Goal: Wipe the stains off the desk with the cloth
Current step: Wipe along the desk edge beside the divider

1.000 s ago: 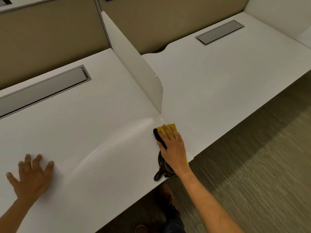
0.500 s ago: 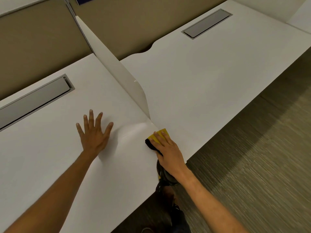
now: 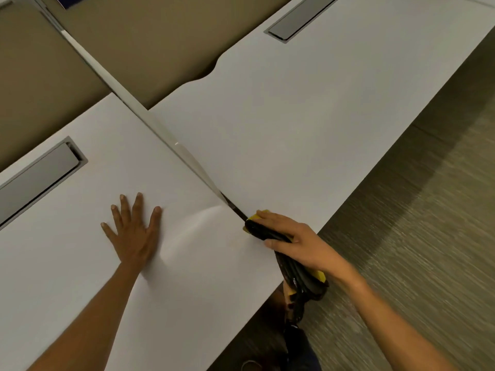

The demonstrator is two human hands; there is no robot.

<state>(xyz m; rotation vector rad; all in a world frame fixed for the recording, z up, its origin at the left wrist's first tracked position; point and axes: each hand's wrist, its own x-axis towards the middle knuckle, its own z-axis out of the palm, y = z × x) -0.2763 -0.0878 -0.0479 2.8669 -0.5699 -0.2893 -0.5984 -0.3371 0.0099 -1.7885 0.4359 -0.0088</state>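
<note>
Cloth (image 3: 267, 231), yellow and black, sits right of centre low in the frame, pressed flat on the white desk (image 3: 308, 124) right at the dark seam where the two desk slabs meet, just below the end of the thin white divider (image 3: 187, 156). Right hand (image 3: 300, 242) lies over it, fingers spread on top and thumb along the near side, pinning it down more than clutching it; a bunched black tail hangs off the desk edge under the wrist. Left hand (image 3: 134, 231) is flat and empty on the left slab, palm down, fingers splayed, apparently bracing. No stain clearly visible from here; faint pale streaks show between the hands, probably glare or wet wipe marks, can't tell which. Step in hand looks like wiping along the seam and front edge. To do it well: keep pressure even through the palm, use overlapping strokes, run the cloth edge into the seam where dirt collects, keep the hanging tail from dragging, and keep the bracing hand off freshly wiped surface. Grey cable trays (image 3: 40, 178) at left and top lie well apart from the cloth.
</note>
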